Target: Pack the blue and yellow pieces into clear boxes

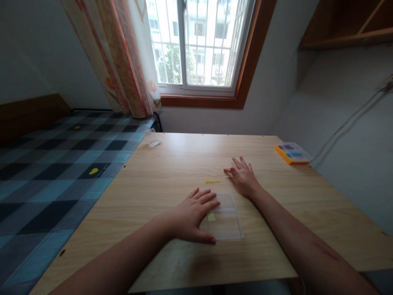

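Note:
A clear plastic box (225,225) with an upright lid or second compartment behind it lies on the table in front of me. My left hand (195,215) rests at its left side, fingers spread and thumb apart, touching the edge. Inside the box's left part shows a small pale yellow square (211,217). Just beyond the box is a short row of tiny yellow pieces (213,181). To the right of this row is my right hand (242,179), its thumb and index finger together at a small pale piece (228,176), its other fingers stretched out.
On the wooden table (172,164), an orange-edged case (293,154) with a clear lid lies at the far right. A clear open container (153,139) stands at the far left corner. A bed with a checked cover (76,164) borders the left side.

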`<state>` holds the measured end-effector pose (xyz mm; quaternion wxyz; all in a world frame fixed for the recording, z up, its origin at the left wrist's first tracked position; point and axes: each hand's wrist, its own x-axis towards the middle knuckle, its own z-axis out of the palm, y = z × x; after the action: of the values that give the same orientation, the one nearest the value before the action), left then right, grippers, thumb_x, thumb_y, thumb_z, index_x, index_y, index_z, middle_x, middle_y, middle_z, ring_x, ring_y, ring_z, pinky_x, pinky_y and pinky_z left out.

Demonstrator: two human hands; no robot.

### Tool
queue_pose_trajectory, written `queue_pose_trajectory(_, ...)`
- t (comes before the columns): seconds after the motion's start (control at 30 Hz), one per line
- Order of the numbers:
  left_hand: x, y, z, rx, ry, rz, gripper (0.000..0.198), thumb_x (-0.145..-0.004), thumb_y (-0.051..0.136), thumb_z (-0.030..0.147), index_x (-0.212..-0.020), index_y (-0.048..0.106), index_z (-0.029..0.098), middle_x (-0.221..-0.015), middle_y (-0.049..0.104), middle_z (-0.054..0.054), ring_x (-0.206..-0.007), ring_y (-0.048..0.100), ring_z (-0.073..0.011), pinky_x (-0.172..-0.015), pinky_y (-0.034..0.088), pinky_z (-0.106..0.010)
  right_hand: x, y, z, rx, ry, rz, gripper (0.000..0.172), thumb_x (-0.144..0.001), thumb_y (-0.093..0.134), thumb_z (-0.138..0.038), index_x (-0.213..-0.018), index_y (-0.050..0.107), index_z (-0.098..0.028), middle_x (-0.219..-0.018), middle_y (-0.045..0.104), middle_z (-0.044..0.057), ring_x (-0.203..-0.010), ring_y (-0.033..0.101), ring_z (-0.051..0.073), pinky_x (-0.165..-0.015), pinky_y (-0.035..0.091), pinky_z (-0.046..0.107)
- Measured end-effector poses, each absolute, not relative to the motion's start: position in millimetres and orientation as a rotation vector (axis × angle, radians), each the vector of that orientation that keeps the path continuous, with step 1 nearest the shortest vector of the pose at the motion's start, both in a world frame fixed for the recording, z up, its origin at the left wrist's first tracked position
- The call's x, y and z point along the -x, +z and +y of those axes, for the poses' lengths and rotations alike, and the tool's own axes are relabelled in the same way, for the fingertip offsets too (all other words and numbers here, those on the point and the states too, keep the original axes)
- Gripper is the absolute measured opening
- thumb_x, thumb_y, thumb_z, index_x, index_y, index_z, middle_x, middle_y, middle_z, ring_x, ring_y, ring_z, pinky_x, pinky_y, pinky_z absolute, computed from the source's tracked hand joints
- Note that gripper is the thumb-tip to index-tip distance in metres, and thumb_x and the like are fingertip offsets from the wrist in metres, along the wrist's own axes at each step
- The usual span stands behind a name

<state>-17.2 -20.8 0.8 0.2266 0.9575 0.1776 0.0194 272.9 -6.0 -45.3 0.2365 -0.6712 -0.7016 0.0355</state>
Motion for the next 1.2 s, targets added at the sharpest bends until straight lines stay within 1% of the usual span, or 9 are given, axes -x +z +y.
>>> queue_pose_trajectory(0.2, 17.4, 2.4, -20.6, -2.653, 0.003, 0.504, 0.103, -0.074, 0.068, 0.08, -0.155, 0.045, 0.021, -0.164, 0.035, -0.02, -0.153, 0.029, -0.0437, -0.125, 0.013, -0.066, -296.0, -51.9, 3.2, 1.964, 0.07, -1.647, 0.057, -0.108, 0.028, -0.047, -0.115, 0.08, -0.027, -0.158, 0.049, 0.01, -0.153, 0.027, 0.037, -0.118, 0.018, 0.072)
queue_pose_trajectory(0.37, 18.0, 1.0, -19.3, -2.658, 0.028, 0.492, 0.105, -0.073, 0.066, 0.084, -0.155, 0.045, 0.022, -0.164, 0.036, -0.02, -0.152, 0.031, -0.0447, -0.124, 0.014, -0.067, -313.6, -53.2, 4.7, 2.039, 0.014, -1.519, 0.04, -0.102, 0.044, -0.038, -0.107, 0.081, -0.024, -0.154, 0.053, 0.012, -0.152, 0.028, 0.039, -0.117, 0.02, 0.073)
queue_pose_trajectory(0.5, 17.9, 1.8, -17.8, -2.667, 0.011, 0.493, 0.105, -0.073, 0.065, 0.085, -0.155, 0.044, 0.023, -0.165, 0.035, -0.019, -0.152, 0.03, -0.0441, -0.124, 0.015, -0.066, -328.9, -50.6, 3.1, 2.099, 0.003, -1.471, 0.025, -0.089, 0.06, -0.032, -0.091, 0.083, -0.025, -0.151, 0.055, 0.011, -0.15, 0.03, 0.043, -0.116, 0.022, 0.075)
queue_pose_trajectory(0.57, 18.1, 2.9, -17.1, -2.671, 0.001, 0.495, 0.105, -0.073, 0.065, 0.085, -0.156, 0.044, 0.024, -0.165, 0.035, -0.017, -0.153, 0.029, -0.0433, -0.125, 0.015, -0.065, -337.2, -49.3, 3.0, 2.111, 0.007, -1.467, 0.02, -0.084, 0.064, -0.028, -0.09, 0.084, -0.026, -0.149, 0.058, 0.01, -0.149, 0.032, 0.043, -0.116, 0.023, 0.074)
queue_pose_trajectory(0.77, 19.4, 3.9, -16.1, -2.665, 0.002, 0.489, 0.104, -0.074, 0.065, 0.085, -0.156, 0.044, 0.023, -0.165, 0.035, -0.018, -0.153, 0.029, -0.0435, -0.125, 0.015, -0.065, -351.7, -48.8, 4.8, 2.003, 0.027, -1.604, 0.024, -0.084, 0.066, -0.022, -0.1, 0.084, -0.025, -0.143, 0.063, 0.011, -0.141, 0.049, 0.028, -0.123, 0.029, 0.049)
queue_pose_trajectory(0.9, 19.2, 4.9, -16.2, -2.669, -0.041, 0.506, 0.107, -0.074, 0.065, 0.085, -0.157, 0.043, 0.022, -0.165, 0.034, -0.019, -0.153, 0.027, -0.0437, -0.125, 0.015, -0.066, -351.7, -49.4, 4.0, 1.973, 0.039, -1.629, 0.02, -0.085, 0.069, -0.023, -0.097, 0.085, -0.025, -0.146, 0.06, 0.011, -0.143, 0.046, 0.029, -0.121, 0.033, 0.049)
queue_pose_trajectory(1.0, 18.4, 6.8, -16.6, -2.676, -0.066, 0.51, 0.106, -0.074, 0.064, 0.085, -0.157, 0.042, 0.022, -0.166, 0.033, -0.019, -0.154, 0.026, -0.0433, -0.125, 0.015, -0.066, -350.9, -48.7, 2.3, 1.961, 0.036, -1.613, 0.017, -0.084, 0.071, -0.023, -0.094, 0.085, -0.024, -0.144, 0.062, 0.013, -0.143, 0.046, 0.031, -0.12, 0.034, 0.051)
queue_pose_trajectory(1.1, 18.0, 7.5, -16.8, -2.679, -0.079, 0.515, 0.106, -0.075, 0.063, 0.085, -0.157, 0.042, 0.022, -0.166, 0.032, -0.018, -0.154, 0.026, -0.0429, -0.125, 0.015, -0.065, -350.2, -44.9, 1.2, 1.936, 0.031, -1.586, 0.013, -0.079, 0.073, -0.022, -0.085, 0.085, -0.022, -0.134, 0.068, 0.014, -0.135, 0.054, 0.032, -0.12, 0.034, 0.051)
queue_pose_trajectory(1.2, 18.3, 6.2, -16.8, -2.685, -0.058, 0.504, 0.106, -0.074, 0.063, 0.086, -0.156, 0.042, 0.023, -0.166, 0.033, -0.018, -0.154, 0.027, -0.043, -0.124, 0.015, -0.066, -345.5, -32.2, -2.4, 1.881, 0.02, -1.544, 0.013, -0.081, 0.071, -0.023, -0.081, 0.083, -0.02, -0.124, 0.072, 0.015, -0.122, 0.063, 0.031, -0.112, 0.042, 0.051)
